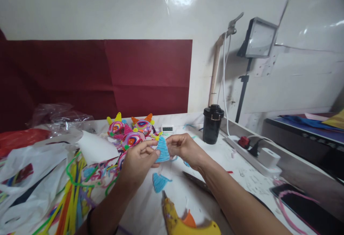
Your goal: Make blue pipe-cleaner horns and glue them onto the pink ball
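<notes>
A blue triangle of coiled pipe cleaner is held up over the table between both hands. My left hand pinches its left edge between thumb and fingers. On the other side, the curled fingers of my right hand close at its right edge, where a short blue strand sticks out; the exact fingertip contact is partly hidden. Below lies a second blue pipe-cleaner piece, flat on the white tabletop. The tip of a yellow glue gun points up at it, with a small orange piece beside the gun.
Dark scissors lie under my right forearm. Colourful decorated pipe-cleaner shapes and loose pipe cleaners crowd the left. A black cup, a small digital clock, a power strip and a phone are also around.
</notes>
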`<action>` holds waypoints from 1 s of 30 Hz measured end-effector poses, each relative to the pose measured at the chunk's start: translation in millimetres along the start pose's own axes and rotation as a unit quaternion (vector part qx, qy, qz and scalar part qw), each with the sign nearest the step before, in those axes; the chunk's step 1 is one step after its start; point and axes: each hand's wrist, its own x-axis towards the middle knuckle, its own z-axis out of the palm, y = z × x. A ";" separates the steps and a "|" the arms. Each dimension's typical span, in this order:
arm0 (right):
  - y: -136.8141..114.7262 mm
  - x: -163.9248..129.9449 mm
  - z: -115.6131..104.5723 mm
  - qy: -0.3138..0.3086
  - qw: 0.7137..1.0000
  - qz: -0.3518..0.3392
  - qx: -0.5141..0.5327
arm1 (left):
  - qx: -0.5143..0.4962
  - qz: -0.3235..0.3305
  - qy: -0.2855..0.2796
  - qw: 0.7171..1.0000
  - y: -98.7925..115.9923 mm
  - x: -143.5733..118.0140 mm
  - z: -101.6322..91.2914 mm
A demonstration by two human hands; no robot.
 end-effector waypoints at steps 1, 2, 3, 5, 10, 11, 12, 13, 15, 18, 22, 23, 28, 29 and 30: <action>-0.2 0.0 0.2 0.000 1.000 -0.002 -0.004 | -0.002 0.000 0.001 1.000 0.0 0.0 0.2; -0.4 0.0 0.4 -0.001 1.000 -0.004 -0.008 | -0.004 0.000 0.001 1.000 0.1 -0.1 0.5; -0.8 -0.1 0.7 -0.003 1.000 -0.005 -0.012 | -0.007 0.001 0.002 1.000 0.4 -0.1 0.8; -2.1 -0.4 1.0 -0.008 1.000 -0.005 -0.020 | -0.008 0.003 0.005 1.000 0.9 -0.1 1.2; -7.9 -1.9 0.1 -0.032 0.998 -0.011 -0.043 | 0.001 0.008 0.011 1.000 1.4 0.3 0.7; -9.1 -2.1 -0.3 -0.038 0.998 -0.013 -0.046 | 0.003 0.011 0.012 1.000 1.5 0.4 0.5; -10.1 -2.3 -0.6 -0.042 0.998 -0.012 -0.048 | 0.006 0.012 0.011 1.000 1.7 0.4 0.4; -10.9 -2.5 -0.9 -0.042 0.998 -0.009 -0.049 | 0.008 0.014 0.011 1.000 1.9 0.4 0.3; -12.1 -3.1 -1.0 -0.038 0.998 -0.001 -0.056 | 0.012 0.017 0.010 1.000 2.2 0.4 0.3; -12.0 -3.7 -0.8 -0.030 0.997 0.000 -0.066 | 0.019 0.019 0.011 1.000 1.1 0.2 0.4; -9.1 -3.2 -1.4 -0.029 0.997 0.007 -0.070 | 0.038 0.026 0.005 0.999 -1.9 1.4 0.0; -8.3 -2.8 -1.8 -0.029 0.997 0.011 -0.069 | 0.041 0.029 0.001 0.999 -2.0 1.9 -0.2; -7.4 -3.0 -2.8 -0.030 0.998 0.026 -0.056 | 0.048 0.021 -0.011 0.999 5.7 2.1 -1.8; -7.7 -3.4 -2.5 -0.031 0.997 0.030 -0.057 | 0.049 0.021 -0.008 0.999 8.1 1.7 -2.2; -8.0 -3.9 -2.2 -0.035 0.997 0.034 -0.059 | 0.051 0.024 -0.005 0.998 10.4 1.3 -2.5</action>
